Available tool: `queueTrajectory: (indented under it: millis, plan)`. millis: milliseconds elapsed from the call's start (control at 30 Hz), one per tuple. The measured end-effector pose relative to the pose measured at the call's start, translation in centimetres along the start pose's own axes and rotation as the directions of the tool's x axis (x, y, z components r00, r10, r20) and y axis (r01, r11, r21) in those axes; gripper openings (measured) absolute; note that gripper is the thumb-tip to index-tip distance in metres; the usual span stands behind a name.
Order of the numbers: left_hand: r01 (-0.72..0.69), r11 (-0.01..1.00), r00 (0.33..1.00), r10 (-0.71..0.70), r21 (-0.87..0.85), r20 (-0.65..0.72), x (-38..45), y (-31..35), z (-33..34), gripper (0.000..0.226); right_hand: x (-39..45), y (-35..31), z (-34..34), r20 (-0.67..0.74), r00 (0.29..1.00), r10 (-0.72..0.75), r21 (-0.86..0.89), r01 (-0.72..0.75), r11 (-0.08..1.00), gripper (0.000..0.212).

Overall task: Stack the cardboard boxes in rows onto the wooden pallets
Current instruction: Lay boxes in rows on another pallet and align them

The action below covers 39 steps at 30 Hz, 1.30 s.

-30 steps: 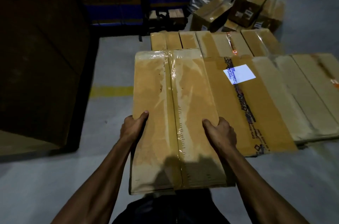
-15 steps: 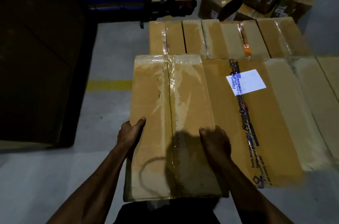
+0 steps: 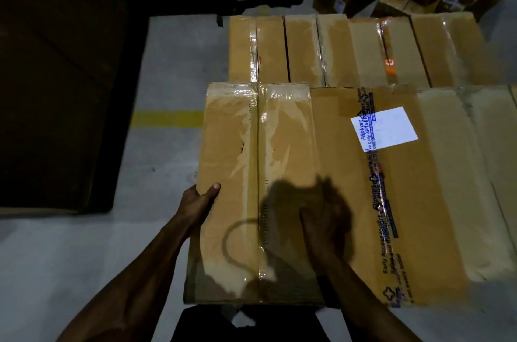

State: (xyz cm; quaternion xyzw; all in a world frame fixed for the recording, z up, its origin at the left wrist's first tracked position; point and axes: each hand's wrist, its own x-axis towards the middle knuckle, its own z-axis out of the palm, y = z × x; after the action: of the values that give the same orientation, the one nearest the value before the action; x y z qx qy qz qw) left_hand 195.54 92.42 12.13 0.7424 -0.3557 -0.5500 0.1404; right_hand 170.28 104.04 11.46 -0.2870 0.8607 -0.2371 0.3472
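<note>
two hands carry one taped cardboard box point(image 3: 251, 187) at the left end of the near row, just beside the flipkart-taped box point(image 3: 391, 201). the left hand point(image 3: 197, 201) grips its left edge, thumb on top; the right hand point(image 3: 324, 229) lies in shadow at its right side, fingers curled, apparently gripping. placing looks underway; next, lower it flush and slip the right fingers out.

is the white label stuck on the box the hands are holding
No, the white label sits on the neighbouring box to the right, while the held box shows only clear tape.
</note>
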Motion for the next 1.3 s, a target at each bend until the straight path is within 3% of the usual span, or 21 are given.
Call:
queueTrajectory:
  millis: [100,367,633,800,1000,1300]
  plan:
    - [0.005,1.000,1.000,-0.005,0.023,-0.001,0.5,-0.2,0.4,0.038,0.9,2.3,2.1,-0.005,0.996,0.085,-0.054,-0.085,0.995,0.084]
    - [0.025,0.997,1.000,-0.024,0.072,-0.007,0.9,-0.6,1.1,0.043,1.3,2.8,2.4,-0.021,1.000,0.003,-0.180,-0.006,0.984,0.058]
    - [0.033,0.998,0.999,-0.033,0.055,0.017,1.3,-2.1,0.9,0.045,1.5,3.6,2.8,-0.006,0.999,-0.034,-0.256,0.031,0.966,0.052]
    - [0.007,0.999,1.000,-0.008,0.032,0.006,1.6,-2.6,1.3,0.044,1.3,3.6,2.7,-0.022,0.994,-0.106,-0.448,0.085,0.890,0.053]
    - [0.005,1.000,1.000,-0.005,0.023,-0.017,1.9,-3.2,2.0,0.046,0.7,4.0,2.3,0.024,0.962,-0.271,-0.496,0.247,0.833,0.044]
    - [-0.049,0.962,0.993,0.076,0.267,-0.093,1.5,-2.9,2.8,0.068,-1.3,4.6,1.3,0.115,0.909,-0.401,-0.527,0.398,0.751,0.075]
